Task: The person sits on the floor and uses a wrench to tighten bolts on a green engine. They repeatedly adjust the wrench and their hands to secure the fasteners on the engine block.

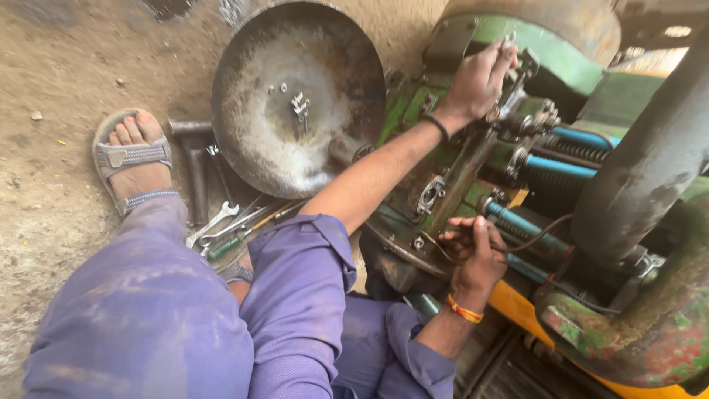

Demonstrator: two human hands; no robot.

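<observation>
— Where are my hands?

— Left hand (476,77) clamped on the fitting (517,89) at the top of the green machine (413,159); right hand (473,255) lower, pinching a black cable (543,235) beside the blue hoses (554,166).

— Risks?

— I judge the cable could snag or slip, and the bolts in the pan (295,96) could scatter if knocked.

The left arm stretches forward, bare from the rolled purple sleeve to the wrist, which wears a dark band. The left hand (478,80) is curled, fingers wrapped in a closed grip, back of the hand up. The right arm is bent close to the body, an orange band at its wrist. The right hand (476,255) points up, fingers pinched together.
</observation>
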